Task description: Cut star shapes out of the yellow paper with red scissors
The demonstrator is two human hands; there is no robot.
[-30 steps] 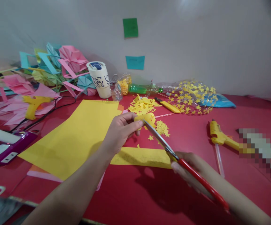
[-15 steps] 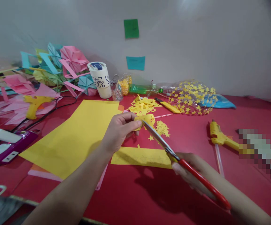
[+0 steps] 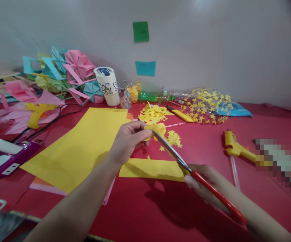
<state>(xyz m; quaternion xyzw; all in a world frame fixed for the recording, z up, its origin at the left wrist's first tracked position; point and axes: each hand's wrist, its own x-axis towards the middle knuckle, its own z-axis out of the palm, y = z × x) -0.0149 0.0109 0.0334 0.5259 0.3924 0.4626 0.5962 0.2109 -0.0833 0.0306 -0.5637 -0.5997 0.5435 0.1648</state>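
Note:
Pinched between the thumb and fingers of my left hand point(image 3: 132, 137) is a small piece of yellow paper point(image 3: 160, 128). My right hand point(image 3: 205, 185) is closed on red-handled scissors point(image 3: 169, 148), whose blade tips meet the paper beside my left thumb. Behind the blades lies a small heap of yellow paper stars point(image 3: 174, 138), with a bigger pile of yellow scraps point(image 3: 152, 113) further back. A yellow strip with faint drawn marks point(image 3: 151, 169) rests on the red table point(image 3: 140, 205) below my hands.
Large yellow sheets point(image 3: 92, 137) lie to the left. A white tumbler point(image 3: 107, 86), green bottle point(image 3: 150, 96) and yellow cutter point(image 3: 182, 114) are at the back. Glue guns point(image 3: 36, 114) point(image 3: 236, 144) sit on both sides. A purple power strip point(image 3: 14, 161) is at far left.

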